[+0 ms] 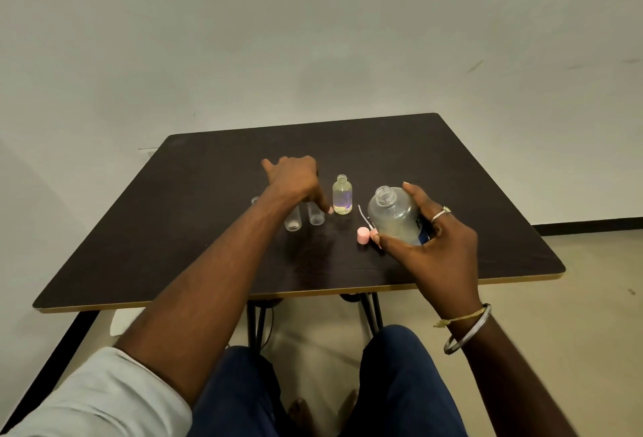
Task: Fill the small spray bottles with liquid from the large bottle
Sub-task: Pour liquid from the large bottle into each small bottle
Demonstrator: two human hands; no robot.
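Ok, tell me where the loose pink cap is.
In the head view the pink cap stands on the table, right of centre, left of the large bottle gripped by the right hand.

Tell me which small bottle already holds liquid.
The upright small bottle between the left hand and the large bottle: yellowish liquid fills it; the neighbouring bottles look empty.

Four small bottles, one large bottle, two caps

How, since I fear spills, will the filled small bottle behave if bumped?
It probably tips easily: the filled small bottle stands tall and narrow on the smooth table. Its neck is open, so a knock would likely spill. Liquid near its shoulder should add some steadying weight.
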